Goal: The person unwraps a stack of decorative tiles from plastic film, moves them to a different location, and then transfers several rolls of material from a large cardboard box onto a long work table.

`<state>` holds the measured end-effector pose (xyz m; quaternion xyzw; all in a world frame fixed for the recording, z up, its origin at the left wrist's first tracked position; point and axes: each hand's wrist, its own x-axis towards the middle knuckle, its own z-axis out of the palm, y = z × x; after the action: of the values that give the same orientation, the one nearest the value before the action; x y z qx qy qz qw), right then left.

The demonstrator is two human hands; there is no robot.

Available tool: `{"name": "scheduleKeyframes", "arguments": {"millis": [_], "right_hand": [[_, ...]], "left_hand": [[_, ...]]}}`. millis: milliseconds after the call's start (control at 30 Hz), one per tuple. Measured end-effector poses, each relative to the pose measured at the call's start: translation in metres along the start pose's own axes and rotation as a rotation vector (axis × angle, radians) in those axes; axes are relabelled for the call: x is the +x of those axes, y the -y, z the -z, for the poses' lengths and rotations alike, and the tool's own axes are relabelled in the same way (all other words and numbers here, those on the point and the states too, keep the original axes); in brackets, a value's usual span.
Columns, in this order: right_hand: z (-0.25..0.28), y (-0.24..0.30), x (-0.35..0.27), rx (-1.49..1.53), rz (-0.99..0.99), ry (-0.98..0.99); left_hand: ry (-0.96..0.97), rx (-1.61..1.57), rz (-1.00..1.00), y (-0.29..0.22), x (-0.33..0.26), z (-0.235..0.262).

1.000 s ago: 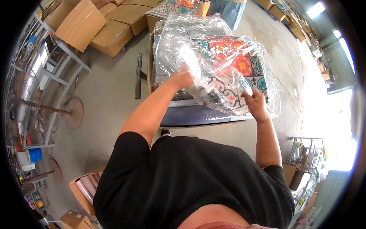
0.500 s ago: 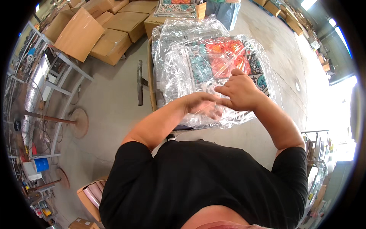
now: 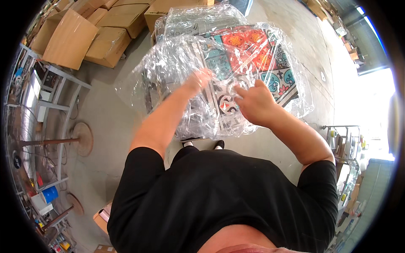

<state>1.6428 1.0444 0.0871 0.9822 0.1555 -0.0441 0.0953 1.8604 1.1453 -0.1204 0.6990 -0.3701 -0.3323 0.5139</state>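
Observation:
A clear plastic bag [image 3: 177, 67] is spread over a patterned cushion [image 3: 249, 55] with orange, teal and white tile motifs. My left hand [image 3: 196, 80] reaches into the crinkled plastic and is blurred behind the film; it grips the bag. My right hand [image 3: 253, 103] is at the bag's near edge, fingers pinching the plastic over the cushion's front. The cushion lies on a stack of similar wrapped pieces [image 3: 198, 21] behind it.
Several brown cardboard boxes [image 3: 105, 31] stand at the upper left on the concrete floor. A metal shelf frame [image 3: 50, 101] and round stand bases [image 3: 82, 137] line the left side. Shelving with small items [image 3: 344, 143] sits at the right.
Both hands came together at the cushion's front, then parted again. The plastic bag has been lifted and billowed out to the left over my left arm.

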Motion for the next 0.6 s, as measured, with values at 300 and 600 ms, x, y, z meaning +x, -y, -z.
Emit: {"name": "scheduleKeyframes", "arguments": {"millis": [300, 600], "right_hand": [[-0.012, 0.008, 0.024, -0.131, -0.623, 0.176], [-0.013, 0.038, 0.029, 0.061, -0.156, -0.449]], "left_hand": [[0.498, 1.239, 0.396, -0.002, -0.031, 0.067], [-0.275, 0.848, -0.338, 0.025, 0.107, 0.032]]}}
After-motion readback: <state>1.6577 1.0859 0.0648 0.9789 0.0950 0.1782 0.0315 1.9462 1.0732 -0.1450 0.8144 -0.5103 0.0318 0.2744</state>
